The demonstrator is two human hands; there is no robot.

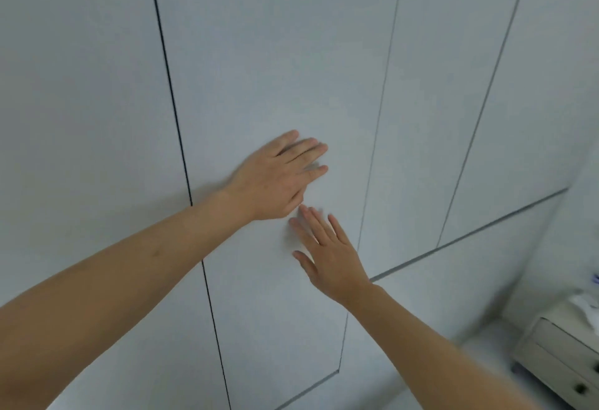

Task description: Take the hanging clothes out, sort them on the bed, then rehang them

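A tall white wardrobe door point(265, 62) fills the head view, flat and without a handle, closed between a dark seam on its left and a thin seam on its right. My left hand point(275, 176) lies flat on the door's middle with straight fingers pointing right. Just below it, my right hand point(327, 254) presses the same panel, fingers spread and pointing up-left. No clothes, hangers or bed are in sight.
More white wardrobe panels point(453, 85) stand to the right, and another one point(74, 101) to the left. A pale bedside cabinet point(557, 354) with dark knobs stands at the lower right, with something white on top.
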